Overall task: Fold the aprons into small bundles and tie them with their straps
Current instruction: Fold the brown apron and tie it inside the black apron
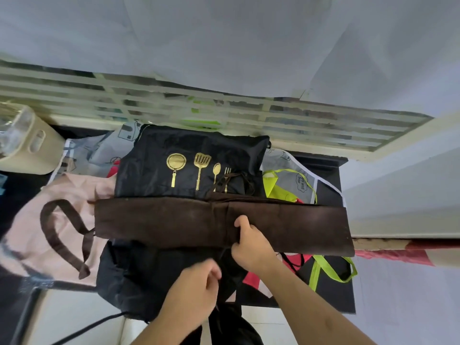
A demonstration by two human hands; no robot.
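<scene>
One brown folded apron [174,220], one black apron [189,150], one pink apron [62,195], two hands.

A brown apron [174,220], folded into a long flat band, lies crosswise under the right hand [251,245], reaching far to either side of it. Its thin strap [219,192] crosses the band just left of that hand's fingers. A wider brown loop [62,235] trails well left of the left hand [199,287].
</scene>
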